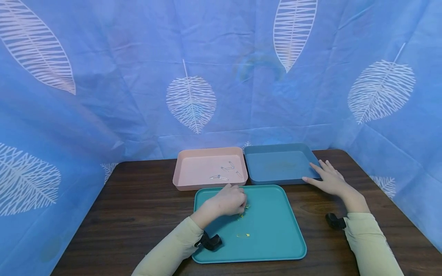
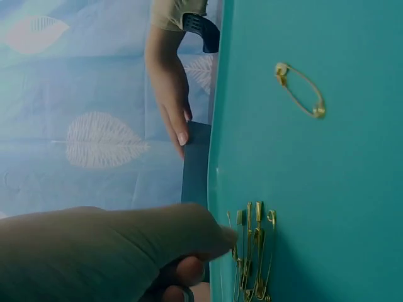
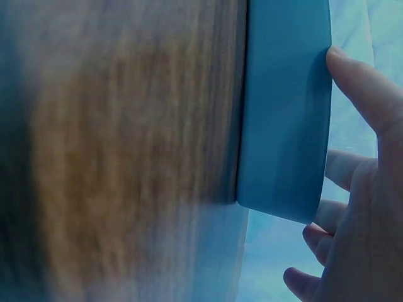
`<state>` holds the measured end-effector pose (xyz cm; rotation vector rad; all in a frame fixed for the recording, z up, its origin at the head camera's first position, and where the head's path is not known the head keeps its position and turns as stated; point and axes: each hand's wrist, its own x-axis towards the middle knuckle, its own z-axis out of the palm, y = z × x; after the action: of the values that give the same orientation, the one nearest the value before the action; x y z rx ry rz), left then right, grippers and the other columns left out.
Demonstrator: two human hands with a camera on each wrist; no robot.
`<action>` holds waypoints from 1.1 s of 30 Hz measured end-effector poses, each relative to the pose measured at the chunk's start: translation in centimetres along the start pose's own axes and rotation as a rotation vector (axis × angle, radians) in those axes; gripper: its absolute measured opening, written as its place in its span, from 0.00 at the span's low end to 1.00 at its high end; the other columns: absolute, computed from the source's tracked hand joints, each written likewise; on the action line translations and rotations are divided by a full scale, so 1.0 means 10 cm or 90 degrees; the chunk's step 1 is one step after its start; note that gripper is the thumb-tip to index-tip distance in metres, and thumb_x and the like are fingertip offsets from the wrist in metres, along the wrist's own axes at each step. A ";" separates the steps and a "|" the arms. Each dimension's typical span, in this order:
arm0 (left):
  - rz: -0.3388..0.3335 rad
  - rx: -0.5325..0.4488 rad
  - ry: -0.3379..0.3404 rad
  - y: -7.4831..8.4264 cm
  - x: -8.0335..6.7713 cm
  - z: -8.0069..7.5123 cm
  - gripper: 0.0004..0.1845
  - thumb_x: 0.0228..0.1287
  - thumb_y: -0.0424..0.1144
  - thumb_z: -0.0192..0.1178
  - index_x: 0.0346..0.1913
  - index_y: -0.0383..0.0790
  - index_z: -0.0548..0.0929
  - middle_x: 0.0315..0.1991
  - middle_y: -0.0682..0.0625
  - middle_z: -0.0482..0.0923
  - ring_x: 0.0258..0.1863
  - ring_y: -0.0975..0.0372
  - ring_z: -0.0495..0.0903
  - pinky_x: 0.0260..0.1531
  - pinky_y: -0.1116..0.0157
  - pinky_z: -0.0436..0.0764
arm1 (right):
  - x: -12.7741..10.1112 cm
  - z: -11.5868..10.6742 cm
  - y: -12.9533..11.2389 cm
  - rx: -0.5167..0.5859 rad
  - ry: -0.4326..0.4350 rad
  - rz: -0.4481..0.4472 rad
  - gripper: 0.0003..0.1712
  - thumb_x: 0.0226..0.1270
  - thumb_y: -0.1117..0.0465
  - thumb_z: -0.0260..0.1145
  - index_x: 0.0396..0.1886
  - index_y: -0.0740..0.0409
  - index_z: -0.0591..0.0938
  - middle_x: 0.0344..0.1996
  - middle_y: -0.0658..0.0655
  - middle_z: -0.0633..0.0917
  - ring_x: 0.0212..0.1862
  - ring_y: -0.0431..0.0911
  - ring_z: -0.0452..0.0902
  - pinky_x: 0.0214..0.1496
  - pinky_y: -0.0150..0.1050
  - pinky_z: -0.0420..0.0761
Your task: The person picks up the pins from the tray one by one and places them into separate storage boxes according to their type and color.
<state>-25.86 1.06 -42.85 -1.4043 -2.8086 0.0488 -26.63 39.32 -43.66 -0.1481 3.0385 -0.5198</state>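
Left hand [image 1: 228,201] at the gold safety pins [image 2: 258,236], right hand [image 1: 331,182] at the blue tray [image 1: 279,165]

The gold safety pins lie bunched on the teal tray [image 1: 269,218], just beside the left hand. That hand's fingers are curled, with a fingertip at the edge of the bunch; whether it pinches a pin, I cannot tell. A lone gold pin [image 2: 299,106] lies apart on the same tray, nearer the person.

The right hand is relaxed and spread, gripping nothing, its thumb touching the rim near the blue tray's right end. Left of the blue tray sits the pink tray [image 1: 193,168], with several silver safety pins [image 1: 219,177] in its right half. All three trays stand on a dark wooden counter [image 1: 138,207], and a blue leaf-patterned cloth [image 1: 138,76] hangs behind.
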 end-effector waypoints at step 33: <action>0.002 0.073 0.222 -0.09 0.46 -0.15 0.08 0.61 0.44 0.60 0.24 0.55 0.77 0.27 0.61 0.71 0.30 0.65 0.64 0.37 0.68 0.54 | 0.01 0.00 -0.02 -0.002 0.004 0.009 0.54 0.65 0.32 0.56 0.76 0.65 0.54 0.73 0.79 0.46 0.75 0.73 0.32 0.66 0.77 0.42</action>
<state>-29.37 4.25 -41.42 -1.2526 -2.4786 -0.0326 -26.72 39.13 -43.55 -0.1254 3.0439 -0.5146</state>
